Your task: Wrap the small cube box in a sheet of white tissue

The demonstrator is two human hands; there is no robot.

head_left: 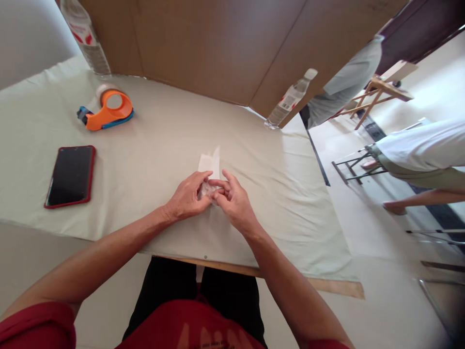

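Note:
A thin white tissue (209, 164), partly crumpled, is between my two hands near the front edge of the table. Its flat end sticks out beyond my fingers, while the bunched part lies under them. From the left side, my left hand (189, 196) curls its thumb and fingers around the bunched part. My right hand (233, 199) has its fingers bent and its thumb pressed in against the same tissue. Both hands nearly meet at the fingertips, which partly hide what they grip.
On the left lie a phone (70, 175) in a red case and an orange tape dispenser (109, 110). Two water bottles, one at left (87, 41) and one at right (290, 99), stand by a cardboard panel (203, 48). People (428, 145) are beyond the table's right side.

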